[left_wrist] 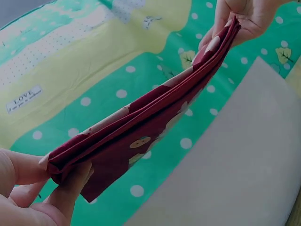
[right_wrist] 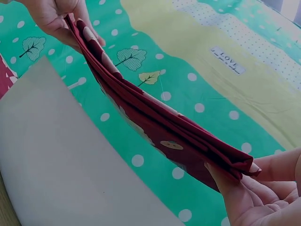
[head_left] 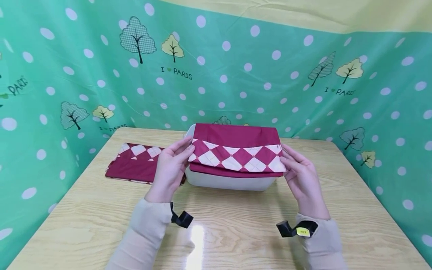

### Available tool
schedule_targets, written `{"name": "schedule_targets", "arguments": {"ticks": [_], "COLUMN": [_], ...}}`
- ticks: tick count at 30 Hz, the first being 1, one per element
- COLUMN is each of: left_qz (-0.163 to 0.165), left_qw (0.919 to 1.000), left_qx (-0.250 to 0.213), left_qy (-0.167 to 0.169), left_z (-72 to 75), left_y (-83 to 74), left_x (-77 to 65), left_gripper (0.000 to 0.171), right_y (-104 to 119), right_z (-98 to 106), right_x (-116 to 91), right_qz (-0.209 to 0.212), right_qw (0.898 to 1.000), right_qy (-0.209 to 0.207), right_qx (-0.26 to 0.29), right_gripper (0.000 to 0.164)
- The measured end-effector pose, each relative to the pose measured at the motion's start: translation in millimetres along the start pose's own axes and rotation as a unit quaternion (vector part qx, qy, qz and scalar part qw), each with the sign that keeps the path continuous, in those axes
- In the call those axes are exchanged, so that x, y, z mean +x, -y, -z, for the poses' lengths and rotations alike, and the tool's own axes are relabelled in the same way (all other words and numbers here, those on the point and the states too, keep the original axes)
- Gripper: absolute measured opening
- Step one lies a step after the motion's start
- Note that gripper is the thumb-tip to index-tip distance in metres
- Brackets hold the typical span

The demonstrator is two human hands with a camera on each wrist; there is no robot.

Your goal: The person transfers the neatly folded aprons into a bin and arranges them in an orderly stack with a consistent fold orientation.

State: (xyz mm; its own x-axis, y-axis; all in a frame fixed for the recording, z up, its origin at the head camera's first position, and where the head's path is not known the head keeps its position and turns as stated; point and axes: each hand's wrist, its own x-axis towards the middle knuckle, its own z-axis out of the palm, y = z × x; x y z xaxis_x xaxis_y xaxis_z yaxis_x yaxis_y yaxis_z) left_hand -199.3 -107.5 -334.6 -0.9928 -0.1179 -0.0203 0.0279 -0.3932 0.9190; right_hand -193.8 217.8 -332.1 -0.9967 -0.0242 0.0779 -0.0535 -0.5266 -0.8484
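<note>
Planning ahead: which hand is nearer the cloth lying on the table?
Left. The left hand is near the right end of that cloth; the right hand is farther away, across the white container.

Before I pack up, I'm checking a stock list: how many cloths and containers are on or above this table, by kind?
Maroon-and-white cloths: 2 (the held cloth, between left hand and right hand; the lying cloth, on the table)
White container: 1
Total: 3
</note>
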Motion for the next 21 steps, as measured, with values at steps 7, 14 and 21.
{"name": "schedule_targets", "arguments": {"ticks": [7, 14, 21], "left_qz": [-0.006, -0.017, -0.034], "left_qw": [0.9998, 0.9993, 0.9979], "left_qx": [-0.005, -0.006, 0.032], "left_qy": [-0.018, -0.033, -0.044], "left_z": [-3.4, -5.4, -7.5], "left_y": [4.3, 7.3, 10.2], "left_x": [9.1, 13.2, 16.5], "left_gripper": [0.046, 0.047, 0.046], "right_y": [-4, -11, -15], "right_z": [-8, -15, -19], "right_x": [10, 18, 22], "right_qz": [0.007, 0.006, 0.006], "right_qw": [0.998, 0.993, 0.989], "right_qy": [-0.061, -0.117, -0.141], "right_qx": [0.014, 0.006, -0.044], "right_gripper": [0.028, 0.033, 0.043]}}
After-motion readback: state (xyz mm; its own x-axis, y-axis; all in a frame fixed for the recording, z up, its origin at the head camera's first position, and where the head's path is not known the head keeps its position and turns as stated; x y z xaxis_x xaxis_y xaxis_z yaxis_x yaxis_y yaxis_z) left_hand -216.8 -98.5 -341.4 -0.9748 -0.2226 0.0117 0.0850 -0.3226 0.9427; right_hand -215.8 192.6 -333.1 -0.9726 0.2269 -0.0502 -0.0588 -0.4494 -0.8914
